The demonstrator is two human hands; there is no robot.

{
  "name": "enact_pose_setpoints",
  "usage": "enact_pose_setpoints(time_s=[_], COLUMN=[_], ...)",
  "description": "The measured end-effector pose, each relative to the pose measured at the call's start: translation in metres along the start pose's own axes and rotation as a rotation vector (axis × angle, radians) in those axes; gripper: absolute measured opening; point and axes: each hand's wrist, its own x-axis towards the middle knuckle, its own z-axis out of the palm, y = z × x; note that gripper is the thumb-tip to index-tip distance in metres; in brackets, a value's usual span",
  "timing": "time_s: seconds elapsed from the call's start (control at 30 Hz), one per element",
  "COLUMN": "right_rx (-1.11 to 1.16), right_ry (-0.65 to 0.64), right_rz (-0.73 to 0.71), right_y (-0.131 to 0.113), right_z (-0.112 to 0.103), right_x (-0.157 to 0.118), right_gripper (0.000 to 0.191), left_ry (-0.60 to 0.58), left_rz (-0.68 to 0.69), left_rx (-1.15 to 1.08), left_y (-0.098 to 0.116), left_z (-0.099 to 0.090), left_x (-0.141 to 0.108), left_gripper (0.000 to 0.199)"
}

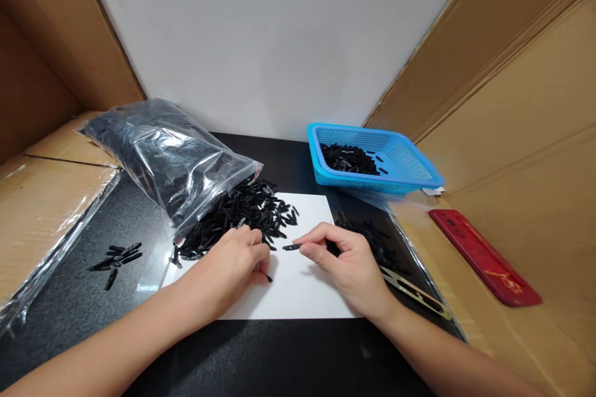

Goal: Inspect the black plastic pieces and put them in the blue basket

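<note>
Over the white sheet (298,298), my right hand (347,263) pinches a small, slim black piece (291,247) between thumb and forefinger, its end pointing left. My left hand (242,260) is closed at the near side of the loose black heap (233,211). A dark tip (269,279) shows at its fingers, too little to tell what kind of part it is. Beyond the left hand a clear plastic bag (172,149) full of the same black pieces lies on its side, its mouth at the heap.
A blue basket (410,158) at the back right holds many black pieces. More black pieces (372,239) lie right of the sheet, near a flat metal strip (414,291). A few (116,257) lie at left. A red case (484,257) rests on cardboard at right.
</note>
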Motion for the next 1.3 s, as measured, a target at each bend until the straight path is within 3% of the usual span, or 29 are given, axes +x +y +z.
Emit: enact_pose_setpoints(time_s=[0.23, 0.4, 0.47, 0.57, 0.7, 0.8, 0.9, 1.07, 1.3], right_rx=[0.121, 0.598, 0.675, 0.556, 0.142, -0.086, -0.139, -0.137, -0.129], right_ry=[-0.023, -0.115, -0.164, -0.162, -0.084, -0.094, -0.084, -0.032, 0.010], right_rz=[0.043, 0.254, 0.291, 0.280, 0.045, -0.076, -0.078, -0.102, -0.173], right_y=[0.0008, 0.0034, 0.0035, 0.0035, 0.0041, 0.0040, 0.0039, 0.0043, 0.0011], right_z=[-0.0002, -0.0010, -0.0015, -0.0013, 0.0003, 0.0016, 0.0022, 0.0015, 0.0009], right_x=[-0.0007, -0.0010, 0.0004, 0.0026, 0.0021, -0.0002, -0.0015, -0.0029, -0.0046], right_gripper=[0.013, 0.023, 0.031, 0.037, 0.012, 0.013, 0.015, 0.015, 0.011], left_ry=[0.161, 0.144, 0.146, 0.165, 0.171, 0.160, 0.174, 0.248, 0.117], left_rz=[-0.234, -0.265, -0.259, -0.240, -0.233, -0.208, -0.185, -0.157, -0.139], left_rx=[-0.792, -1.117, -1.180, -1.223, -1.213, -1.201, -1.113, -0.685, -0.856], left_y=[0.0042, 0.0052, 0.0053, 0.0055, 0.0066, 0.0070, 0.0059, 0.0027, 0.0093], left_z=[-0.0063, -0.0037, -0.0020, -0.0013, -0.0029, -0.0035, -0.0026, -0.0020, -0.0070], left_x=[-0.0018, -0.0031, -0.0028, -0.0019, -0.0016, -0.0022, -0.0023, -0.0018, -0.0037], left_gripper=[0.013, 0.012, 0.013, 0.015, 0.015, 0.016, 0.016, 0.011, 0.020])
